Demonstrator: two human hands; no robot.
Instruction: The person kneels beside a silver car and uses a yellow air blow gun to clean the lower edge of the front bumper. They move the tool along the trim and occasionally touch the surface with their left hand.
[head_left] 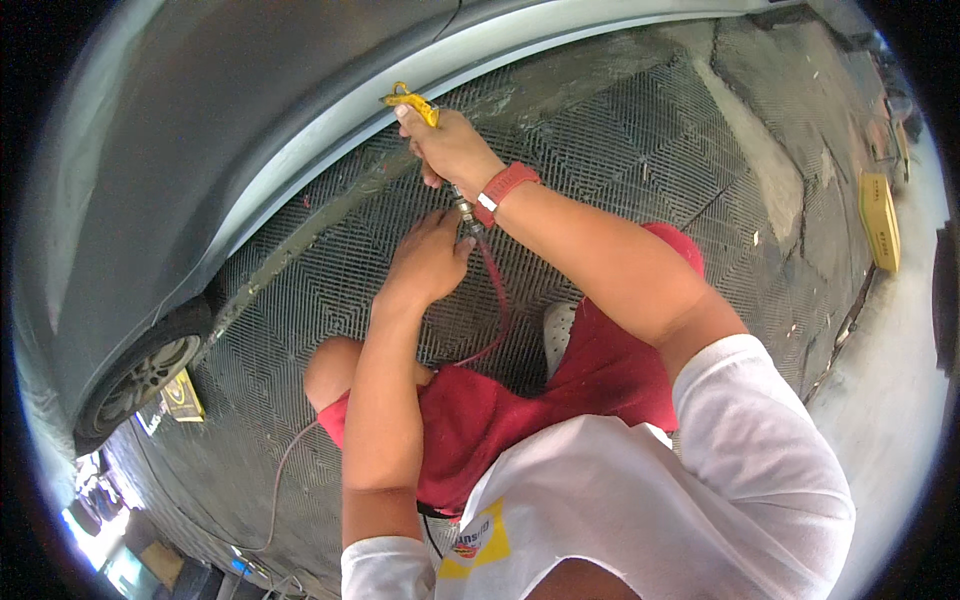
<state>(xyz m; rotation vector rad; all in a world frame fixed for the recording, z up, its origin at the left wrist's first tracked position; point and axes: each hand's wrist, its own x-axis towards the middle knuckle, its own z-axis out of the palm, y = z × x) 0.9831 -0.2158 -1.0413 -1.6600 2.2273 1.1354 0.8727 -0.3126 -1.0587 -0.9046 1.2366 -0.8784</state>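
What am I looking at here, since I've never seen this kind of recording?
There's no machine: a head-worn fisheye camera looks down at the person's own bare hands, so straight edges bend. The right hand grips a yellow tool. The left hand is at the metal fitting of a red hose; whether it grips is unclear. A car stands at left. On the ridged floor lies a box by the wheel.
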